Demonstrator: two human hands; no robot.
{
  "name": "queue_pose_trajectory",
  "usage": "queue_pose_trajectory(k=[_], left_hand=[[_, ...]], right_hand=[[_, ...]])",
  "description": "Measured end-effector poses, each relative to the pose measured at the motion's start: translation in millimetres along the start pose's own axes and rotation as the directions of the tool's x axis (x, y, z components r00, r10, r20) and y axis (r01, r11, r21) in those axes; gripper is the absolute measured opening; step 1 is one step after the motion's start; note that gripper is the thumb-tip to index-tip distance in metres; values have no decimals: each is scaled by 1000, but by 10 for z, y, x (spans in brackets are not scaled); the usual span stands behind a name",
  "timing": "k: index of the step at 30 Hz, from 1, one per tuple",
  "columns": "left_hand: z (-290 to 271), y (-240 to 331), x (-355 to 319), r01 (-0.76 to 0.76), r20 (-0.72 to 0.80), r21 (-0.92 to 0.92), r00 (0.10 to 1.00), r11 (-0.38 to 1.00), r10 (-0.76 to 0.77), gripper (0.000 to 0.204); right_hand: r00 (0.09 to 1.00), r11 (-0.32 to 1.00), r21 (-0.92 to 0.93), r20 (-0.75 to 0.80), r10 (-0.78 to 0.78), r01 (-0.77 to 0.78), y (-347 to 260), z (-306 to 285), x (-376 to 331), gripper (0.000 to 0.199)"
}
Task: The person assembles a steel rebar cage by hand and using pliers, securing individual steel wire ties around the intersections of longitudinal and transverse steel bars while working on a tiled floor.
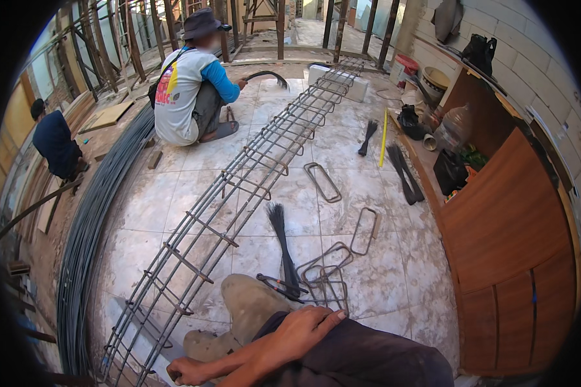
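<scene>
My forearms cross at the lower edge. My left hand [308,326] lies flat over the dark cloth on my leg [374,351], fingers stretched out, holding nothing visible. Farther left is my right hand [188,371], its fingers curled; whether anything is inside cannot be seen. Close beside it runs a long rebar cage [239,171] of straight bars and rectangular stirrups, slanting away to the far right. Before my tan boots [255,300] lie pincers [281,285], a bundle of dark tie wire [283,248] and several loose stirrups [329,261].
A co-worker [190,90] squats beyond the cage, holding bent dark wires [268,75]. Another person [58,142] is at far left. Long rods [103,213] lie along the left. A white block [352,87] supports the cage's far end. A wooden cabinet [516,251] lies right.
</scene>
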State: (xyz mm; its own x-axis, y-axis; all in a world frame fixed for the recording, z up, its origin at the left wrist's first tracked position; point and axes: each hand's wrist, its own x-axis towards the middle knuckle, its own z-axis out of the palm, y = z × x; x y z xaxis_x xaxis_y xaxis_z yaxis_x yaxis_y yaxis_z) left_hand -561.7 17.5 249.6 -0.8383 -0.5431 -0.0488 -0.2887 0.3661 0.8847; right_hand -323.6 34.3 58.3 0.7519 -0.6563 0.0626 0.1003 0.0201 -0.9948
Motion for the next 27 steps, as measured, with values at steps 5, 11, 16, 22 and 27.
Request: queue_pose_trajectory(k=[5, 11, 16, 22, 27], left_hand=[[-199, 327, 0, 191, 220, 88, 954, 978, -206, 53], [-4, 40, -48, -70, -113, -20, 991, 997, 68, 57], [-239, 355, -34, 285, 218, -5, 936, 959, -277, 55], [-40, 100, -110, 27, -47, -123, 998, 992, -33, 56], [-268, 355, -126, 188, 135, -47, 974, 981, -180, 56]], right_hand=[[969, 984, -60, -173, -175, 167, -45, -82, -19, 14], [999, 1000, 13, -43, 5, -4, -56, -91, -64, 15], [988, 998, -30, -145, -58, 54, -144, -58, -37, 15], [996, 997, -42, -63, -66, 64, -51, -55, -46, 15], [996, 999, 8, -74, 53, -53, -159, -186, 10, 16]])
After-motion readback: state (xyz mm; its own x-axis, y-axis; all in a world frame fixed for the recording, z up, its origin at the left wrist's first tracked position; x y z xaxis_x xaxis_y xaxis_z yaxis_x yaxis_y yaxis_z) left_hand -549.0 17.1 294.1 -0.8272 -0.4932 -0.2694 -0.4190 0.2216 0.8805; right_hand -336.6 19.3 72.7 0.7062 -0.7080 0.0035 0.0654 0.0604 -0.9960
